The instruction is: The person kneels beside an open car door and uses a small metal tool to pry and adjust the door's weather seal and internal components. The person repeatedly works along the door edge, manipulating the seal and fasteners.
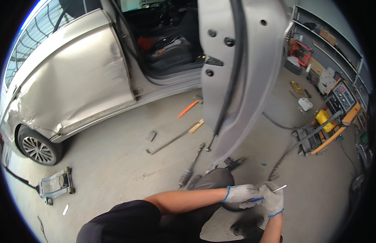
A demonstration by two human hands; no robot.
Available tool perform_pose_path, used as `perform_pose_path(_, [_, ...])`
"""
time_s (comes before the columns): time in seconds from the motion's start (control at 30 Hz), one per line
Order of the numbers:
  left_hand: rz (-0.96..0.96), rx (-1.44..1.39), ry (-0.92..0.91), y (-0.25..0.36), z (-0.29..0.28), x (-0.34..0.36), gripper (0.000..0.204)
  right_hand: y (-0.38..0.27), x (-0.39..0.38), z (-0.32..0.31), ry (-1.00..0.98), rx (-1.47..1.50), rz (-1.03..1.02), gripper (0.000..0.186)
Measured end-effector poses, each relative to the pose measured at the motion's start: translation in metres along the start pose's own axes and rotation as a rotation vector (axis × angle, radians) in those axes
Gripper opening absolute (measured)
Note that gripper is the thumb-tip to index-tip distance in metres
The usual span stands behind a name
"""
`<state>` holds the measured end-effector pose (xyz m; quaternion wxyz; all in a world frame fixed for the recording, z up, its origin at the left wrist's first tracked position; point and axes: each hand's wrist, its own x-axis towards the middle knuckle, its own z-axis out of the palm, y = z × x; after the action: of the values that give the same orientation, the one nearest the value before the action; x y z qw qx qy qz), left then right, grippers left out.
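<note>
Both my hands wear pale knitted gloves with blue cuffs and meet at the lower right, beside my bent knee. My left hand [242, 194] is closed, its fingers at a blue piece [256, 199] that is mostly hidden. My right hand [273, 199] is closed around a slim object with a bright tip [280, 188]; its kind does not show. Whether the blue piece and the tip are one object, I cannot tell. Just beyond my knee stands an open silver car door [257, 77], edge toward me, with a black rubber seal [232, 77].
The car's other door [74, 77] is dented. On the floor lie an orange-handled hammer [188, 108], a hooked bar [171, 140], a slide hammer [191, 167] and a floor jack [56, 184]. At right stands a wheeled machine [344, 97] with a thick cable [287, 156], near shelves [327, 36].
</note>
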<state>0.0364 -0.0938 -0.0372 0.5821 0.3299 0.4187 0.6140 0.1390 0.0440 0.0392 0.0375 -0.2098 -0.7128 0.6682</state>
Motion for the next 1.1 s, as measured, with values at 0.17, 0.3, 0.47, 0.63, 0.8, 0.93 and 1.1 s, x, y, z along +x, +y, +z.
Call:
perform_pose_path(0.17, [-0.011, 0.038, 0.083, 0.026, 0.002, -0.013, 0.034, -0.001, 0.003, 0.005, 0.188, 0.053, -0.081, 0.015])
perform_pose_path(0.3, [-0.04, 0.16, 0.163, 0.026, 0.0, -0.016, 0.034, -0.001, 0.008, 0.002, 0.219, 0.07, -0.115, 0.018])
perform_pose_path(0.47, [0.075, 0.023, 0.29, 0.004, -0.006, -0.002, 0.029, 0.017, 0.019, 0.001, 0.505, 0.321, -0.209, 0.013])
perform_pose_path(0.63, [0.19, 0.138, 0.239, -0.006, -0.002, 0.003, 0.027, 0.027, 0.039, 0.013, 0.591, 0.458, -0.147, 0.016])
perform_pose_path(0.8, [0.322, 0.164, 0.331, -0.003, 0.011, 0.014, 0.028, 0.052, 0.065, 0.036, 0.744, 0.344, -0.337, 0.022])
perform_pose_path(0.93, [0.312, 0.079, 0.344, 0.003, 0.012, 0.024, 0.037, 0.04, 0.066, 0.028, 0.738, 0.346, -0.386, 0.024])
perform_pose_path(1.1, [0.287, 0.026, 0.368, 0.019, 0.035, 0.029, 0.048, 0.05, 0.075, 0.013, 0.777, 0.283, -0.402, 0.025])
